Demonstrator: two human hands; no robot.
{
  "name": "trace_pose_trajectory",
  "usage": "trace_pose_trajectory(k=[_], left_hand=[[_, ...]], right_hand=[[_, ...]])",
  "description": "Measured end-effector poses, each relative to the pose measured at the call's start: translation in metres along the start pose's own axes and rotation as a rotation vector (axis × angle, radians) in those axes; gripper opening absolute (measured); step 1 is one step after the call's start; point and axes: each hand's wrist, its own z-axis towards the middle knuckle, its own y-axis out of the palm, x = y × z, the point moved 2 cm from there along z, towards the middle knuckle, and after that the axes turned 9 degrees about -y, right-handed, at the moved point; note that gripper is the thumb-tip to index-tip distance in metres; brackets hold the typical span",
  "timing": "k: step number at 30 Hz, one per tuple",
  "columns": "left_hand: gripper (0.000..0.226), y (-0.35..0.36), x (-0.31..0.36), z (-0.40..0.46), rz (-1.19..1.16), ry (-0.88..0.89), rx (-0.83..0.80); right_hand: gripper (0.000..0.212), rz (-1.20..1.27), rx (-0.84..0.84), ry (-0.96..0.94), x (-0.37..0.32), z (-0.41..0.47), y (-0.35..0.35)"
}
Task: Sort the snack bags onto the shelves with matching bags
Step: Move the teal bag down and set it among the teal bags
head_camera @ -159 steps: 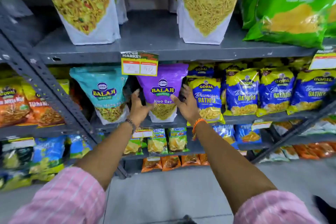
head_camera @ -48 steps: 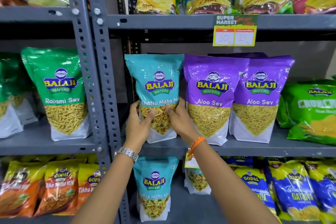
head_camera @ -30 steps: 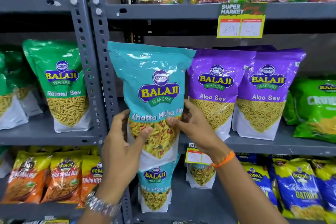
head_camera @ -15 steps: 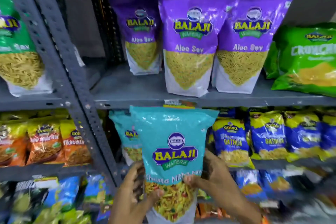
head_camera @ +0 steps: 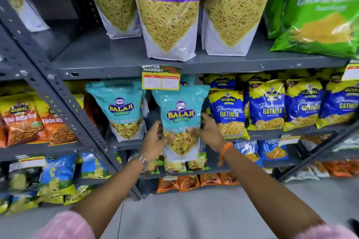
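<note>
Lowered from the upper shelf, the teal Balaji bag [head_camera: 180, 120] now stands upright between the left hand [head_camera: 154, 142] and right hand [head_camera: 208, 132], both gripping its sides, before the middle shelf [head_camera: 272, 133] holding a matching teal bag [head_camera: 121, 110] and Gopal Gathiya bags [head_camera: 266, 105].

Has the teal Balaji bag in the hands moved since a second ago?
Yes. The held teal bag went down from beside the Aloo Sev bags to the shelf below, next to the other teal bag.
</note>
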Motion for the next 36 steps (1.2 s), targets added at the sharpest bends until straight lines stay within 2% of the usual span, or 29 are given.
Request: trace_pose_trajectory(k=[5, 9, 14, 22, 29, 36], left_hand=[[0.065, -0.005, 0.016, 0.047, 0.075, 0.015, 0.074], [0.071, -0.006, 0.023, 0.07, 0.141, 0.011, 0.112], [0.09, -0.003, 0.026, 0.073, 0.306, -0.016, 0.198], [0.067, 0.007, 0.018, 0.079, 0.275, -0.023, 0.196], [0.068, 0.002, 0.01, 0.092, 0.234, -0.037, 0.138], [0.067, 0.001, 0.007, 0.094, 0.204, -0.038, 0.118]], right_hand=[[0.047, -0.041, 0.027, -0.029, -0.004, 0.05, -0.006], [0.056, -0.084, 0.043, -0.042, -0.004, 0.073, -0.005], [0.063, -0.11, 0.034, -0.077, 0.007, 0.084, 0.0], [0.057, -0.083, 0.043, -0.083, 0.019, 0.089, 0.0], [0.056, -0.032, 0.039, -0.039, 0.025, 0.092, -0.004], [0.055, -0.03, 0.105, -0.024, 0.023, 0.086, -0.004]])
